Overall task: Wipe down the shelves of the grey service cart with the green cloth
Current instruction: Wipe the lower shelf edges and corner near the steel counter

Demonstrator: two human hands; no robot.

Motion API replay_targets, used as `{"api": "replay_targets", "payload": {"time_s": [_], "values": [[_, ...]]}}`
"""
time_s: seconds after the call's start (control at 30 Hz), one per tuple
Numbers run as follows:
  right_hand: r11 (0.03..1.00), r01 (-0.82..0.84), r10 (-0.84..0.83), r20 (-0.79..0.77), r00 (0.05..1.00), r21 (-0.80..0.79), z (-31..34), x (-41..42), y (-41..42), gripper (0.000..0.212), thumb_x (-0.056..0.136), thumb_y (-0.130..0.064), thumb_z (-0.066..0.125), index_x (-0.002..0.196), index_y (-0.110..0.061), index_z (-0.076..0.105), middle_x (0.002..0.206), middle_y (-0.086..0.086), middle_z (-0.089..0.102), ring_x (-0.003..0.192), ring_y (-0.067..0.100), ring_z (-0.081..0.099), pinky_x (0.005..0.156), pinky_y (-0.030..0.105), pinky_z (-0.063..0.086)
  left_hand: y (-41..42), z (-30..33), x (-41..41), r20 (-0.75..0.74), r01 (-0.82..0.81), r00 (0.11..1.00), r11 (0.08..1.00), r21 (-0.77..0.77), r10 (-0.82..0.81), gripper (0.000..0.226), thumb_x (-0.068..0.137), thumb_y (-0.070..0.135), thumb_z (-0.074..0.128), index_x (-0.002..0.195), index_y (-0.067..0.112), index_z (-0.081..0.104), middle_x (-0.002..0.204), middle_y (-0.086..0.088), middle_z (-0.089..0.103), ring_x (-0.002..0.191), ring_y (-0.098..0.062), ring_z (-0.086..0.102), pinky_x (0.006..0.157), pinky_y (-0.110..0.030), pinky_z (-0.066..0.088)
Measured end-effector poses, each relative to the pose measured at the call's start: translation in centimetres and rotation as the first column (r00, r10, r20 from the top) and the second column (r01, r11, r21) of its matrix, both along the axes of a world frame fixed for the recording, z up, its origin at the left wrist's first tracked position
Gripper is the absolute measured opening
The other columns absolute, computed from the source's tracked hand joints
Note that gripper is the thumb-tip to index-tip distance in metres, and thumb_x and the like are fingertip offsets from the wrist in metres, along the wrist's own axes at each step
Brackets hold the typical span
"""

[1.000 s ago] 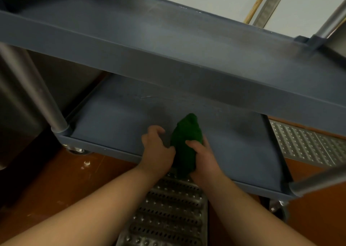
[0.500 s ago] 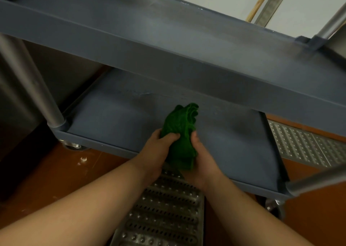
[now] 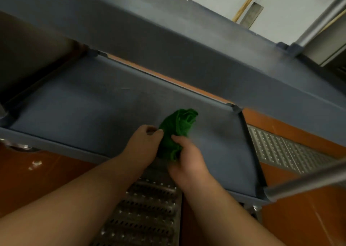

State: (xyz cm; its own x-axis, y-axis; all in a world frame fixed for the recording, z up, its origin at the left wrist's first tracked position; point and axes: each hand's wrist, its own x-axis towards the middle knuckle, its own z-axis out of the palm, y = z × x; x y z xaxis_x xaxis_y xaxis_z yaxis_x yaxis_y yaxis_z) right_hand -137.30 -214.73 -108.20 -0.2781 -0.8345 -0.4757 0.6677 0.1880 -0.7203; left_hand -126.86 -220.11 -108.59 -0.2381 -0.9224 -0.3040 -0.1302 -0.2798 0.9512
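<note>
Cloth [image 3: 176,131], bunched above the lower shelf [image 3: 89,112], was gripped by both the left hand [image 3: 144,144] and right hand [image 3: 189,157]; flattening it first would wipe better.

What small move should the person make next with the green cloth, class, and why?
Probably press the cloth flat onto the lower shelf and sweep sideways. The green cloth is bunched between the left hand and right hand near the front edge, and most of that shelf lies beyond it.
</note>
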Motion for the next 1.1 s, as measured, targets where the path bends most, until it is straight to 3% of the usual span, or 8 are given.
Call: {"api": "replay_targets", "payload": {"time_s": [0.1, 0.23, 0.37, 0.53, 0.67, 0.83, 1.0, 1.1], "values": [[0.982, 0.185, -0.171, -0.247, 0.954, 0.036, -0.4, -3.4, -1.1, 0.029, 0.092, 0.003, 0.047, 0.113, -0.009, 0.063, 0.11, 0.021, 0.069, 0.099, 0.038, 0.066, 0.084, 0.046, 0.055, 0.5, -1.2, 1.2, 0.087, 0.021, 0.996, 0.998, -0.063, -0.016, 0.026, 0.091, 0.011, 0.055, 0.116, 0.017, 0.055, 0.098, -0.002, 0.062, 0.074, -0.012, 0.057, 0.06, -0.015, 0.047], [0.91, 0.415, -0.336, -0.585, 0.739, 0.001, -0.9, -10.3, -1.2, 0.03, 0.089, 0.006, 0.055, 0.114, -0.011, 0.061, 0.107, 0.02, 0.069, 0.095, 0.036, 0.066, 0.087, 0.049, 0.054, -0.1, -1.4, 4.2, 0.149, 0.015, 0.989, 0.993, -0.116, 0.003, 0.026, 0.089, 0.001, 0.052, 0.11, 0.015, 0.057, 0.106, -0.006, 0.063, 0.074, -0.013, 0.055, 0.058, -0.023, 0.041], [0.852, 0.522, -0.266, -0.827, 0.495, 0.038, -1.3, -16.5, -1.0, 0.05, 0.088, -0.002, 0.058, 0.137, -0.011, 0.055, 0.118, 0.012, 0.066, 0.104, 0.033, 0.064, 0.091, 0.045, 0.053, -1.5, -0.5, 6.2, 0.184, 0.049, 0.983, 0.984, -0.173, -0.017, 0.029, 0.09, 0.003, 0.05, 0.113, 0.019, 0.056, 0.109, -0.001, 0.061, 0.08, -0.008, 0.056, 0.06, -0.021, 0.042], [0.793, 0.574, 0.012, -0.946, 0.324, 0.206, -0.8, -20.3, -1.3, 0.043, 0.09, -0.006, 0.054, 0.133, -0.01, 0.056, 0.111, 0.019, 0.063, 0.097, 0.039, 0.061, 0.085, 0.046, 0.053, -1.4, -0.1, 6.6, 0.219, 0.177, 0.967, 0.965, -0.191, -0.133, 0.043, 0.089, 0.002, 0.051, 0.125, 0.024, 0.052, 0.122, 0.007, 0.057, 0.106, -0.007, 0.054, 0.083, -0.02, 0.042], [0.73, 0.579, 0.218, -0.926, 0.309, 0.364, -3.4, -23.0, -2.2, 0.045, 0.086, -0.011, 0.058, 0.131, -0.003, 0.056, 0.113, 0.025, 0.062, 0.101, 0.046, 0.061, 0.092, 0.054, 0.052, -1.8, 0.5, 7.2, 0.186, 0.112, 0.98, 0.973, -0.204, -0.074, 0.039, 0.09, 0.001, 0.049, 0.121, 0.025, 0.053, 0.118, 0.01, 0.057, 0.094, -0.005, 0.054, 0.065, -0.017, 0.041], [0.746, 0.479, 0.35, -0.885, 0.309, 0.462, -3.4, -17.7, -5.5, 0.059, 0.094, -0.014, 0.056, 0.149, -0.004, 0.037, 0.141, 0.024, 0.051, 0.125, 0.044, 0.051, 0.106, 0.044, 0.043, -2.3, 0.7, 9.9, 0.207, 0.068, 0.978, 0.973, -0.223, -0.021, 0.035, 0.091, 0.004, 0.05, 0.114, 0.029, 0.051, 0.11, 0.016, 0.056, 0.097, 0.001, 0.052, 0.072, -0.014, 0.039], [0.862, 0.234, 0.382, -0.88, 0.282, 0.45, -3.7, -6.8, -11.8, 0.047, 0.095, -0.015, 0.053, 0.14, -0.002, 0.047, 0.133, 0.024, 0.059, 0.119, 0.041, 0.056, 0.096, 0.037, 0.044, -2.5, 0.9, 14.5, 0.215, -0.012, 0.975, 0.974, -0.225, 0.061, 0.037, 0.088, 0.002, 0.052, 0.111, 0.03, 0.054, 0.108, 0.016, 0.058, 0.102, -0.003, 0.056, 0.08, -0.021, 0.041], [0.914, 0.002, 0.384, -0.87, 0.309, 0.405, -3.9, 3.0, -15.2, 0.041, 0.095, -0.013, 0.052, 0.136, -0.01, 0.051, 0.126, 0.016, 0.063, 0.11, 0.036, 0.061, 0.084, 0.032, 0.048, -2.4, 1.1, 17.9, 0.224, -0.098, 0.963, 0.97, -0.221, 0.148, 0.038, 0.086, -0.001, 0.053, 0.109, 0.029, 0.053, 0.105, 0.014, 0.059, 0.094, -0.007, 0.059, 0.071, -0.022, 0.043]]}}
